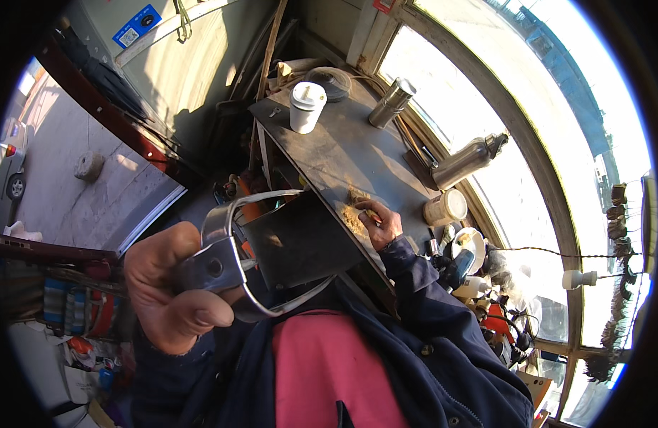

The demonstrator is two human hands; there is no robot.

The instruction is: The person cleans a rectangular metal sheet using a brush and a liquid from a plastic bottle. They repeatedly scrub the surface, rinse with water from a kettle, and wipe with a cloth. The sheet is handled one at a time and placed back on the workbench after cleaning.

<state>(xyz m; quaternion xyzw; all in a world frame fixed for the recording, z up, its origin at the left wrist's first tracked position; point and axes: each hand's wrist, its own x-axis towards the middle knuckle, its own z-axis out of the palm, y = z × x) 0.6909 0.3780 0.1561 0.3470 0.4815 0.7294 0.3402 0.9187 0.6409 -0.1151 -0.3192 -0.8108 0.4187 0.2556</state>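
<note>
My left hand [173,289] grips the shiny metal handle [206,267] of what looks like a dustpan. Its dark flat pan [302,241], edged by a bent metal strip, sits against the near edge of a worktable [345,155]. A little light-brown dust shows on the pan. On the tabletop, my right hand [382,224] is closed around a small red-and-yellow tool [372,215], mostly hidden by the fingers. Yellowish shavings [353,220] lie beside those fingers at the table edge.
A lidded white cup [307,107], a key [275,112] and a steel flask [392,102] stand or lie farther back. A metal bottle [468,160] leans near the window; a lidded tub [445,207] is right of my hand. Clutter [470,267] crowds the right side. An open doorway [93,160] is left.
</note>
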